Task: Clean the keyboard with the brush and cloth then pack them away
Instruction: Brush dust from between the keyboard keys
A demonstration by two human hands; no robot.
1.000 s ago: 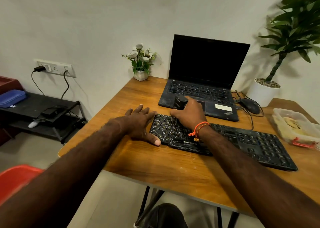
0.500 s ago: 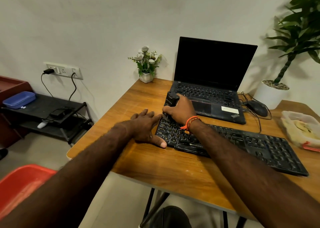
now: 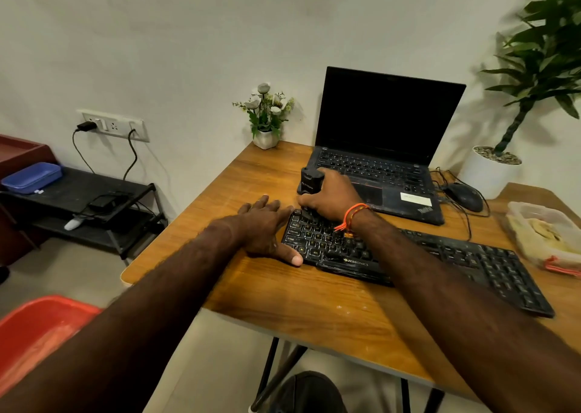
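Keyboard: long black plastic keyboard (image 3: 446, 255) with pale lettering lies flat on the brown wood-grain table (image 3: 314, 312), just in front of the laptop; its middle stretch is hidden under the right forearm.
Brush: stubby black brush with a blocky handle (image 3: 310, 181) stands upright over the keyboard's far-left corner; its lower end is hidden behind the fingers, so the bristles are hard to make out.
Right hand: right hand (image 3: 333, 197) has its fingers curled round the brush handle, gripping it; an orange thread band circles the wrist.
Left hand: left hand (image 3: 265, 227) lies flat on the table with fingers straight and spread, thumb against the keyboard's near-left edge.
Cloth: yellowish crumpled cloth (image 3: 544, 232) lies inside a clear plastic box (image 3: 518, 213) at the table's right edge, partly cut off by the frame.
Laptop: open black laptop (image 3: 383, 136) with a dark screen; the brush hand overlaps its front-left corner.
Mouse: black corded mouse (image 3: 465, 196) sits just right of the laptop.
Below the table: a dark rounded shape, too cut off to identify.
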